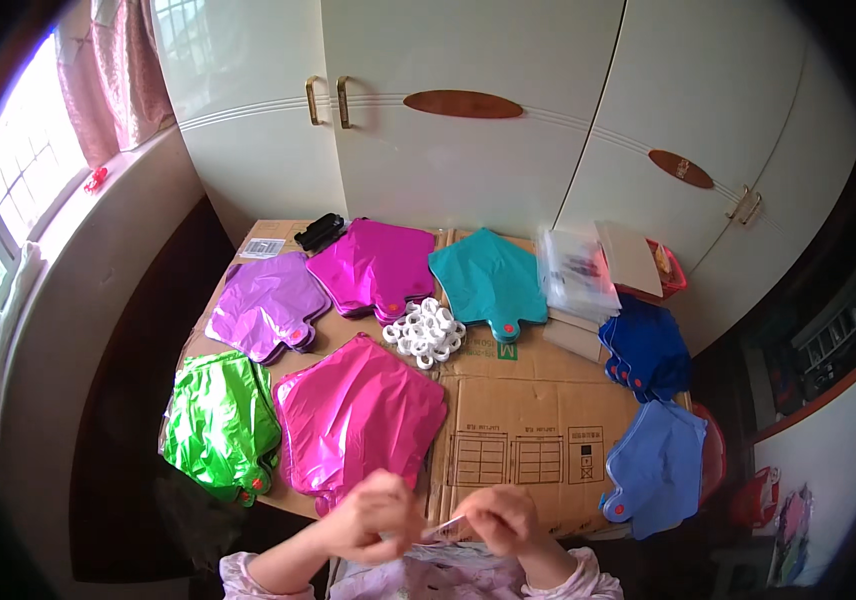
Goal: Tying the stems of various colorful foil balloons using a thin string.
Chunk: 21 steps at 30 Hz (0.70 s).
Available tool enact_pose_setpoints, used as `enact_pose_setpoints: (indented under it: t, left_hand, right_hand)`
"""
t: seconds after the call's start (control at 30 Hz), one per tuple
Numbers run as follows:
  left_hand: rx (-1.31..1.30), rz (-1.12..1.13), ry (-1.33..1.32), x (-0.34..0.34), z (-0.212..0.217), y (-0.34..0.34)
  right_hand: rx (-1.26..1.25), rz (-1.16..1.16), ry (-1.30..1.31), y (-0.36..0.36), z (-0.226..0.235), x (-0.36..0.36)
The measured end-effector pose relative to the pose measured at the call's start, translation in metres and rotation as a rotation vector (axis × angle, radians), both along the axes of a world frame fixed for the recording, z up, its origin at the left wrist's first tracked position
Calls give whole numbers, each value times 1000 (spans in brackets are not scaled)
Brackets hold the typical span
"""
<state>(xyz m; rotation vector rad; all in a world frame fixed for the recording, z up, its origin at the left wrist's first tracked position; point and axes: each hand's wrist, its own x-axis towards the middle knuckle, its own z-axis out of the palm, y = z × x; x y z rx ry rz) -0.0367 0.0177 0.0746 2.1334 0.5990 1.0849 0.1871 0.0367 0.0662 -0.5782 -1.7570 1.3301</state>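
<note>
Your two hands meet low at the near edge of the desk (pixel 538 400), which is covered in flattened brown cardboard. Your left hand (pixel 373 517) is curled, fingers folded in toward the palm, and your right hand (pixel 500 517) is likewise closed at the fingertips; between them you pinch a small, thin, pale strip (pixel 445 528), too small to tell what it is made of. Its long axis runs roughly left to right, from one hand to the other, tilting slightly up toward the right. Both hands touch it, so neither is nearer.

Just beyond your left hand lies the hot-pink foil balloon (pixel 358 412), flat, its neck pointing back toward you and almost under your left knuckles. It is the closest balloon to either hand, and your left hand is the nearer one.

To its left sits a crumpled green foil balloon (pixel 220 420). Farther back lie a lilac foil balloon (pixel 268 302), a magenta foil balloon (pixel 376 265) and a teal foil balloon (pixel 488 278), with a heap of small white rings (pixel 426 332) between them. On your right, well apart from your hands, are a dark blue foil balloon (pixel 646 348) and a light blue foil balloon (pixel 660 465).
</note>
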Motion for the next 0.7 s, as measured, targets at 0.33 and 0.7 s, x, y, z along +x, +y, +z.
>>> enact_pose_setpoints:
  t: [0.33, 0.7]
  left_hand:
    - [-126, 106, 10, 24, -2, -10]
    - [-661, 77, -510, 19, -9, -16]
  right_hand:
    - [25, -162, -126, -13, -15, -10]
    - [229, -129, -248, -16, -13, -18]
